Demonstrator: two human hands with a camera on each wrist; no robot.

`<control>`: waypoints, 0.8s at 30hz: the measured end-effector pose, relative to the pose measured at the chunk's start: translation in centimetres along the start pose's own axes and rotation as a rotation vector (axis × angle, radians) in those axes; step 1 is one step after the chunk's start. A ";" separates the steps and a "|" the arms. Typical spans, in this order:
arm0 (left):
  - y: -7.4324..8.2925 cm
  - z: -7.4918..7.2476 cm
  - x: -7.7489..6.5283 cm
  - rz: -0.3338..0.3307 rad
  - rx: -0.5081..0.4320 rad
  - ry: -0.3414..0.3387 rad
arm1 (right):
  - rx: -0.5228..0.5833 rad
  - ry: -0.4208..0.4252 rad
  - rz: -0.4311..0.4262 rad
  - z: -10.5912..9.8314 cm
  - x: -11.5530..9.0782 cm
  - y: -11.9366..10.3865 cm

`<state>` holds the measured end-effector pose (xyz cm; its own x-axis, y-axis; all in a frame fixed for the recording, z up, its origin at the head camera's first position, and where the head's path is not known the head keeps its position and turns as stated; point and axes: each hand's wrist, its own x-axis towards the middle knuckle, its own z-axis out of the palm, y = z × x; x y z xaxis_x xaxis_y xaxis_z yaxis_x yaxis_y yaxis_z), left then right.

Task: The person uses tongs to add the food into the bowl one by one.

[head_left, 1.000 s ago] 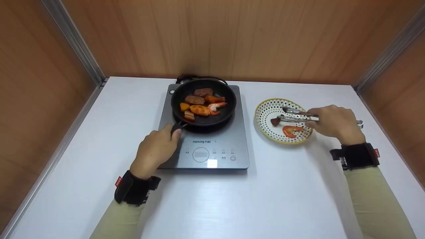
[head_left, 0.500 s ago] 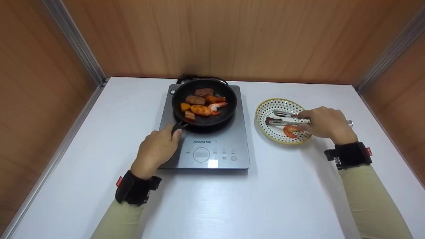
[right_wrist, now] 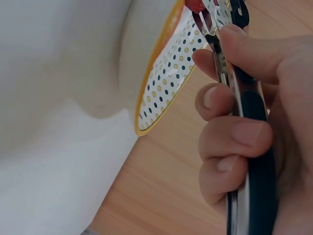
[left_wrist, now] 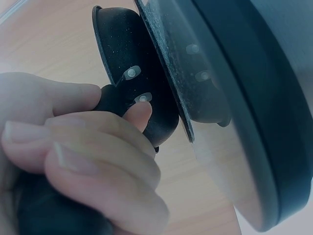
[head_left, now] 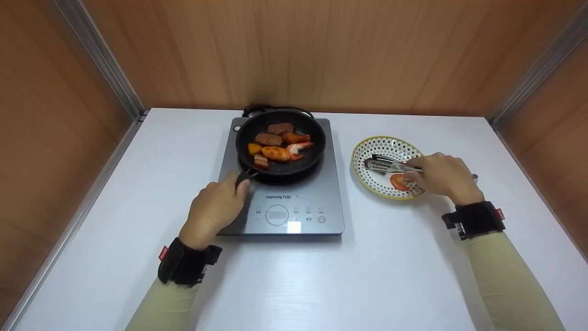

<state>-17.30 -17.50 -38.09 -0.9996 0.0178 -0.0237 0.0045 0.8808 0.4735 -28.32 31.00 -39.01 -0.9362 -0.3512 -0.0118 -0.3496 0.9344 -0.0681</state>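
Observation:
In the head view my left hand point(head_left: 213, 207) grips the black handle of a frying pan point(head_left: 305, 163), its fingers curled round the handle point(left_wrist: 63, 210) in the left wrist view. Several food pieces lie in the pan, among them brown meat slices point(head_left: 269, 139), a shrimp point(head_left: 296, 149) and a yellow chunk point(head_left: 254, 148). My right hand point(head_left: 443, 177) holds metal tongs point(head_left: 388, 164) low over a dotted plate point(head_left: 366, 148). The tongs' tips lie at a dark reddish food piece point(head_left: 368, 163), mostly covered by them. Beside it a shrimp point(head_left: 398, 182) is partly hidden by the hand.
An induction cooker point(head_left: 308, 188) stands under the pan, its control panel facing the near side. A black cord point(head_left: 257, 109) lies behind it. Wooden panels point(head_left: 294, 55) enclose the white table point(head_left: 285, 285) at the back and both sides.
My right hand has moved left and slightly nearer with the tongs. The tongs' arms have drawn together at the dark reddish piece. My left hand and the pan stay in place.

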 end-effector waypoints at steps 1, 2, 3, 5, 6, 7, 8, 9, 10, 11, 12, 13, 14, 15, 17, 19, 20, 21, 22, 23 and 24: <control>0.0 0.0 0.0 0.000 0.001 0.000 | 0.002 0.002 0.000 0.1 -0.1 0.1; 0.0 0.0 0.0 0.001 0.000 0.000 | 0.002 0.005 0.001 0.2 -0.2 0.1; 0.0 0.0 0.0 0.000 -0.001 0.000 | 0.002 0.007 0.001 0.3 -0.2 0.2; 0.0 0.0 -0.1 -0.001 -0.008 0.000 | 0.001 0.011 0.007 0.4 -0.3 0.3; 0.0 0.0 -0.1 -0.002 -0.010 -0.001 | 0.000 0.013 0.012 0.5 -0.3 0.3; 0.0 0.0 0.0 -0.003 -0.011 -0.001 | 0.000 0.016 0.015 0.5 -0.4 0.3; 0.0 0.0 0.0 -0.005 -0.014 -0.002 | 0.000 0.019 0.018 0.6 -0.4 0.4; 0.0 0.0 0.0 -0.007 -0.015 -0.004 | 0.001 0.021 0.022 0.6 -0.5 0.4; 0.0 0.0 0.0 -0.008 -0.015 -0.004 | 0.001 0.024 0.023 0.6 -0.5 0.4; -0.1 0.0 0.0 -0.009 -0.016 -0.005 | 0.001 0.028 0.024 0.6 -0.5 0.4; -0.1 0.0 0.0 -0.010 -0.016 -0.005 | 0.003 0.034 0.026 0.5 -0.5 0.3; -0.1 0.0 0.0 -0.007 -0.018 -0.005 | 0.004 0.040 0.026 0.4 -0.6 0.3; -0.1 0.0 0.1 -0.006 -0.017 -0.006 | 0.005 0.048 0.026 0.3 -0.7 0.2; 0.0 0.0 0.1 -0.005 -0.017 -0.007 | 0.008 0.059 0.027 0.2 -0.7 0.1; 0.0 0.1 0.1 -0.004 -0.016 -0.007 | 0.009 0.079 0.027 -0.3 -0.8 -0.3; 0.0 0.1 0.1 -0.005 -0.018 -0.009 | 0.003 0.099 0.019 -0.9 -0.9 -1.0; -0.1 0.1 0.1 -0.007 -0.017 -0.008 | -0.002 0.109 0.014 -1.3 -0.8 -1.4; -0.1 0.1 0.1 -0.007 -0.015 -0.007 | -0.008 0.117 0.005 -1.7 -0.8 -1.8; -0.1 0.2 0.0 -0.007 -0.015 -0.006 | -0.015 0.127 -0.006 -2.1 -0.8 -2.3; -0.2 0.2 0.0 -0.007 -0.016 -0.006 | -0.023 0.139 -0.019 -2.5 -0.7 -2.7; -0.2 0.2 0.0 -0.006 -0.016 -0.004 | -0.029 0.152 -0.034 -2.9 -0.6 -3.2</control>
<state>-17.30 -17.57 -38.38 -0.9994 0.0147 -0.0301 -0.0018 0.8731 0.4875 -26.74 28.39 -35.93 -0.9177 -0.3713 0.1413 -0.3797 0.9244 -0.0372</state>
